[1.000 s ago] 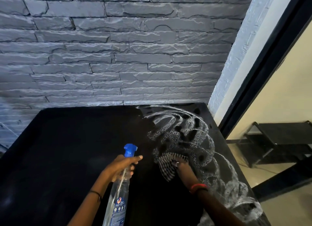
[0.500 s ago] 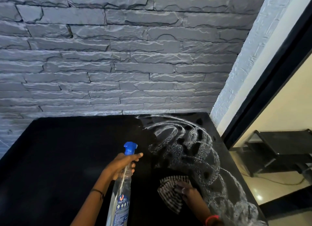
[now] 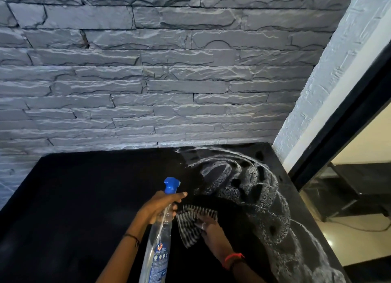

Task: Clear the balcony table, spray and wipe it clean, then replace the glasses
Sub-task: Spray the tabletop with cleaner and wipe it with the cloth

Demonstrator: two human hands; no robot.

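- Table (image 3: 88, 198), black and glossy, fills the lower view and butts against the grey stone wall (image 3: 148, 82) at its far edge; no glasses stand on it, so clearing looks done and wiping is the step in hand.
- Foam streaks (image 3: 243, 183) curl in white arcs over the right part of the top, from the far right corner down along the right edge; the left part is dark and shows no foam.
- From the hands, the unwiped foam lies ahead and to the right, its band running roughly far-to-near along the right edge. The right hand is the nearer one, so the coming stroke likely sweeps rightward and away.
- Spray bottle (image 3: 158, 242), clear with a blue trigger head, stands nearly upright just left of the cloth, nozzle pointing toward the foam.
- Left hand (image 3: 160, 206) is curled tight around the bottle's neck, forefinger stretched forward below the trigger head.
- Right hand (image 3: 208, 227) lies flat and spread, palm down, pressing the cloth against the top.
- Striped cloth (image 3: 190, 225), bunched, lies under the right fingers at the foam's near-left margin, touching the table.
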